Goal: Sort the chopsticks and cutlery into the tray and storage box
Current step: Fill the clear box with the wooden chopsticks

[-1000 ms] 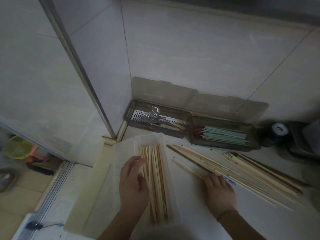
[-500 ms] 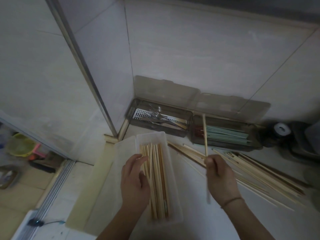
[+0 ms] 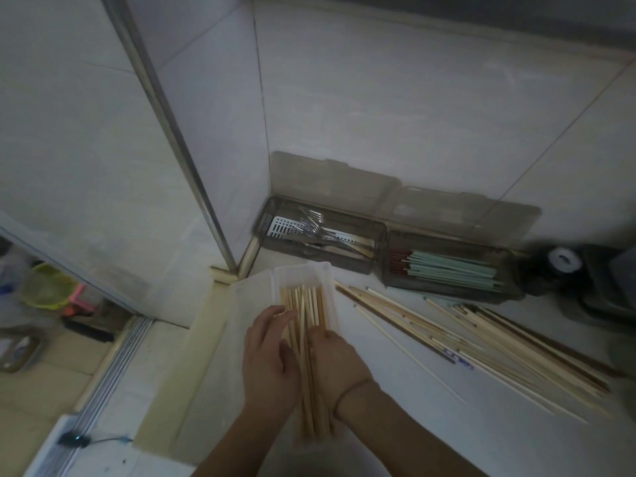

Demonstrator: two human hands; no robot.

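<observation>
Resting between left hand (image 3: 270, 359) and right hand (image 3: 335, 361): chopsticks (image 3: 307, 339), in tray (image 3: 303, 274).

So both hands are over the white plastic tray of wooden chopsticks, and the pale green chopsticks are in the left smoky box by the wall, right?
Not quite. In the head view the pale green chopsticks lie in the right smoky translucent box; the left smoky box holds metal forks. The rest holds: left hand and right hand are over the white plastic tray of wooden chopsticks.

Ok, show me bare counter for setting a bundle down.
Bare: counter near the right hand, below the loose chopsticks, and the strip left of the white tray. Crowded: the chopstick pile and the back wall's storage boxes.
</observation>
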